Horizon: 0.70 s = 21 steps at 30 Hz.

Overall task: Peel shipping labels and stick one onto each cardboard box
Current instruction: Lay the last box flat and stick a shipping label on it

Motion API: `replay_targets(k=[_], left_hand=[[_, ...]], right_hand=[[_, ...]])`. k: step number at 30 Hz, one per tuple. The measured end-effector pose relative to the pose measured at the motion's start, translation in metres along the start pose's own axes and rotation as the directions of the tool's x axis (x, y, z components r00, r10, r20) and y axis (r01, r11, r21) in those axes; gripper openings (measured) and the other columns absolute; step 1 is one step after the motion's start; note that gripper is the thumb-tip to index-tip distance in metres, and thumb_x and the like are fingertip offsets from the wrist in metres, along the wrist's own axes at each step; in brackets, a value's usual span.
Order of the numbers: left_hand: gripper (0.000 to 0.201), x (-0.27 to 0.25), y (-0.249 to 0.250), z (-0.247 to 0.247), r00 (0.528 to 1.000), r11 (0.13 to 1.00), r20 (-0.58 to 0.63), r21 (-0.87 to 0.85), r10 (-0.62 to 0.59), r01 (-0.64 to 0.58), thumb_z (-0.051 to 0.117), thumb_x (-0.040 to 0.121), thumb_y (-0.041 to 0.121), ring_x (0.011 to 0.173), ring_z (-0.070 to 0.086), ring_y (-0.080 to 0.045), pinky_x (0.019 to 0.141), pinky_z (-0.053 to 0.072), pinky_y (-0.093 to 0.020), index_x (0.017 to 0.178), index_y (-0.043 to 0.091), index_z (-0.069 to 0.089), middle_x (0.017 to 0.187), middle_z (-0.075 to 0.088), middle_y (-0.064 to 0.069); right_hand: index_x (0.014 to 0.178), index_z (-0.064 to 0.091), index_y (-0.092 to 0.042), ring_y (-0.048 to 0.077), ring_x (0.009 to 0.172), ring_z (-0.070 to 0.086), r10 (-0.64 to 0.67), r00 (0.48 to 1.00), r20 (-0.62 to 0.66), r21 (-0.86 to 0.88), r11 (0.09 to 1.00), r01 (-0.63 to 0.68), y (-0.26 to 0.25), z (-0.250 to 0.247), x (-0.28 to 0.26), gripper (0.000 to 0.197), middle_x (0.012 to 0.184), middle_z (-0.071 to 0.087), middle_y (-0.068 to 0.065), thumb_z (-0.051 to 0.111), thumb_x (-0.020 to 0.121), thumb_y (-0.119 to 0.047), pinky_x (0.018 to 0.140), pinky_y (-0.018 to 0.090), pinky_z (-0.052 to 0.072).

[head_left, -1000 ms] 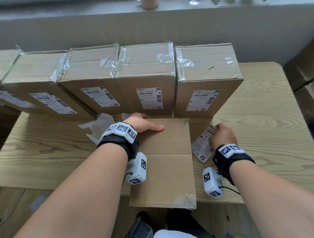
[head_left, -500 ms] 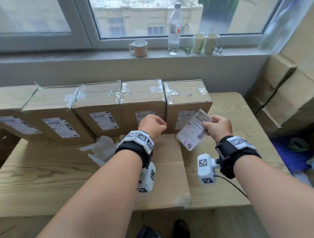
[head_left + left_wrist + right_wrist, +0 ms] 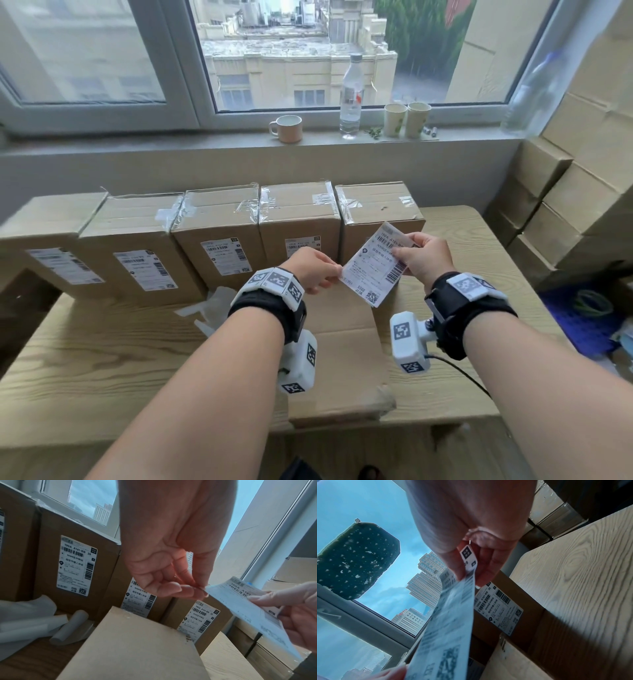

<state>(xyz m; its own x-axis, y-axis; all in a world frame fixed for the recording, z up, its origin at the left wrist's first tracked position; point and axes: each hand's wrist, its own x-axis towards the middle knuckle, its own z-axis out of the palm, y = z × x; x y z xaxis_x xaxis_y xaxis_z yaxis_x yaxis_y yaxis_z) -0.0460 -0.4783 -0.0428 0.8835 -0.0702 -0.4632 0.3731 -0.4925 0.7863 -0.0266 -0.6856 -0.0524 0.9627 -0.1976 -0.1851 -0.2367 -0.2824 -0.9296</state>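
Observation:
A white shipping label hangs in the air in front of the rightmost box of the row. My right hand pinches its upper right part between thumb and fingers. My left hand pinches its lower left corner, the fingertips meeting on the label's edge. Below my hands a plain cardboard box lies flat on the wooden table, with no label on the face that shows. Behind it stand several taped boxes, each with a label on its front.
Curled white backing sheets lie left of the flat box. A mug, a bottle and two paper cups stand on the windowsill. More cardboard boxes are stacked at the right, beside the table's edge.
My right hand has lifted the label off the table to box height. My left hand has left the flat box and taken the label's corner. The head view has tilted up.

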Motion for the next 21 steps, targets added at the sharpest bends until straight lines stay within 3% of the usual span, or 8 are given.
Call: replay_targets(k=[13,21], left_hand=[[0.011,-0.0081,-0.003,-0.0073,0.993,0.99,0.113,-0.138,-0.025,0.041,0.065,0.09,0.013,0.06,0.056,-0.007,0.06,0.047,-0.02,0.093,0.007,0.073,0.078,0.069,-0.001],[0.009,-0.01,-0.0001,-0.0052,0.979,0.984,0.203,-0.168,-0.028,0.063,0.064,0.09,0.013,0.056,0.056,-0.004,0.06,0.047,-0.017,0.084,0.012,0.07,0.073,0.068,0.002]], right_hand=[[0.08,0.063,-0.019,0.025,0.084,0.072,0.026,0.999,-0.047,-0.044,0.999,-0.028,0.0024,0.0073,0.0024,0.018,0.092,0.071,0.006,0.072,0.082,-0.003,0.082,0.044,0.059],[0.083,0.065,-0.017,0.027,0.085,0.071,0.03,0.997,-0.075,-0.096,0.995,-0.037,0.0055,0.0064,0.0074,0.018,0.095,0.072,0.008,0.074,0.079,-0.003,0.081,0.044,0.06]])
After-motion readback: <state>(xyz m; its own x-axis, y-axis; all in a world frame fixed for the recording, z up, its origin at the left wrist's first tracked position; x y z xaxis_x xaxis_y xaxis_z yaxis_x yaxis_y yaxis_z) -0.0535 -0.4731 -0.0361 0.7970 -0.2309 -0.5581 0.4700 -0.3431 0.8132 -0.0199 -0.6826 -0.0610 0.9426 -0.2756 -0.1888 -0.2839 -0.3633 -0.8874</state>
